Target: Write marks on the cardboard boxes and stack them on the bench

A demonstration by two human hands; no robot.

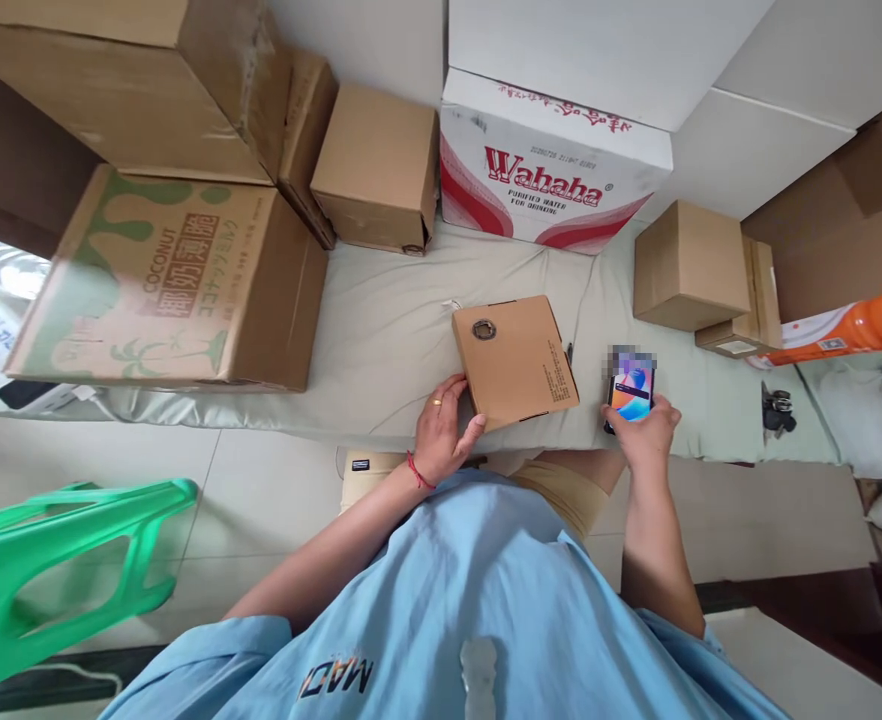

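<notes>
A small flat cardboard box point(514, 365) lies on the cloth-covered surface in front of me, with a dark round mark and fine print on its top. My left hand point(445, 432), wearing a ring and a red string bracelet, touches its near left edge, fingers stretched out and thumb apart at the corner. To the right, my right hand point(645, 428) grips the lower end of a smartphone point(631, 400) between thumb and fingers. The phone's screen is lit with a colourful picture, and its top part is blurred out.
Behind stand a Wahaha water carton point(553, 170) and a brown box point(377, 160). A large coconut carton point(163, 280) is at left, with boxes above. Smaller boxes point(688, 265), an orange bottle point(861, 325) and keys point(778, 410) lie right. A green stool point(141, 540) stands lower left.
</notes>
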